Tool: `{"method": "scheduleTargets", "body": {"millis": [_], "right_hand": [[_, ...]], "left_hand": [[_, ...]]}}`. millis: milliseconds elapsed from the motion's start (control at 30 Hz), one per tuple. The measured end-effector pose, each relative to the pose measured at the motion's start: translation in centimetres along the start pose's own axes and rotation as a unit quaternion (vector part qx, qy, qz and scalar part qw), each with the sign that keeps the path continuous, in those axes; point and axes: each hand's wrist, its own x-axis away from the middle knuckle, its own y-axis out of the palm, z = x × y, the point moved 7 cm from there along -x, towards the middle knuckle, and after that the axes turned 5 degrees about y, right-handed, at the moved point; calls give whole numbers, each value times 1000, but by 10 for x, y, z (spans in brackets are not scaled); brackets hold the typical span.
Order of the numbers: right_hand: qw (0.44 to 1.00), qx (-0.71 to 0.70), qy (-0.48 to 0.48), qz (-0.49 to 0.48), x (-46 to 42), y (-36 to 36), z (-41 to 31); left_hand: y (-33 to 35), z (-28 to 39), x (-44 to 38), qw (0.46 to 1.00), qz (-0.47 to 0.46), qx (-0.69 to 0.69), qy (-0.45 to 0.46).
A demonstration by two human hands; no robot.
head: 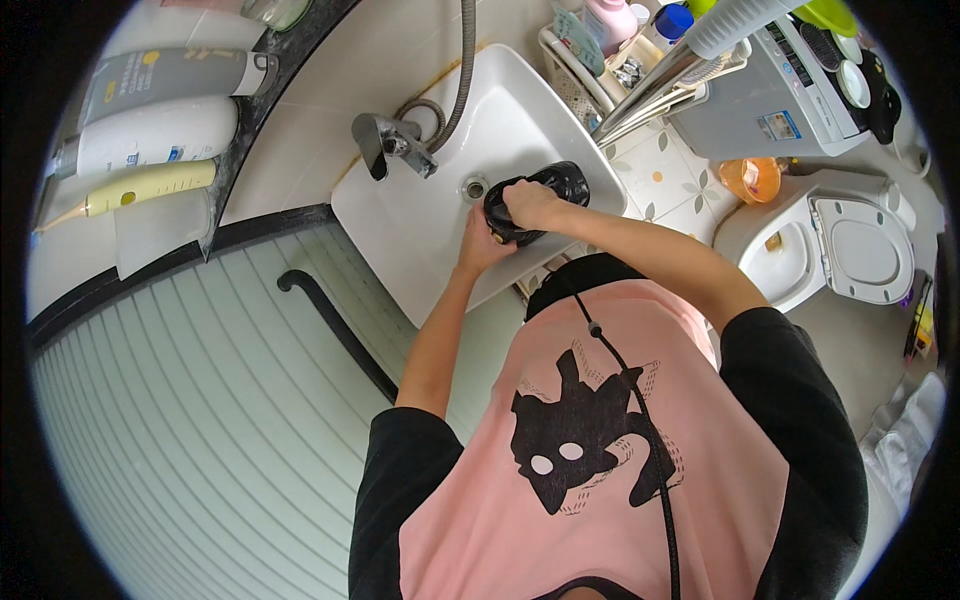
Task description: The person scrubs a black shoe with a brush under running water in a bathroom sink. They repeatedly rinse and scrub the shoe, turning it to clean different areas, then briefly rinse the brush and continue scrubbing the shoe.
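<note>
A glossy black shoe or similar black item (564, 182) is in the white washbasin (405, 247), close to its near right edge. My left hand (486, 241) grips the item's lower left end from the side. My right hand (529, 205) lies on top of that end, its fingers curled down into or against it; whether they hold anything small is hidden. Just left of the item is the metal drain (474, 189). A chrome faucet (409, 150) stands at the basin's far left side, with a grey flexible hose (466, 71) rising beside it.
A rack of bottles (592, 90) and a slanting metal pole (652, 90) stand right of the basin. Further right are a washing machine (750, 105), an orange bin (750, 180) and a toilet (776, 240) with its lid up. Left are a glass door's black handle (337, 330) and a shelf holding an electric toothbrush (150, 185).
</note>
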Motion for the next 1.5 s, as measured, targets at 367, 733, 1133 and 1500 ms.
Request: {"method": "scheduleTargets", "body": {"millis": [367, 733, 1133, 1500], "right_hand": [[998, 10, -52, 14, -1, 11, 15], [997, 44, -31, 49, 19, -22, 32], [999, -4, -45, -10, 9, 2, 29], [987, 96, -89, -96, 25, 16, 55]], "left_hand": [[-6, 7, -1, 1000, -4, -9, -17], [-1, -1, 0, 999, -11, -12, -28], [-18, -20, 27, 996, 0, -79, -50], [-39, 5, 40, 980, 94, -165, 57]]}}
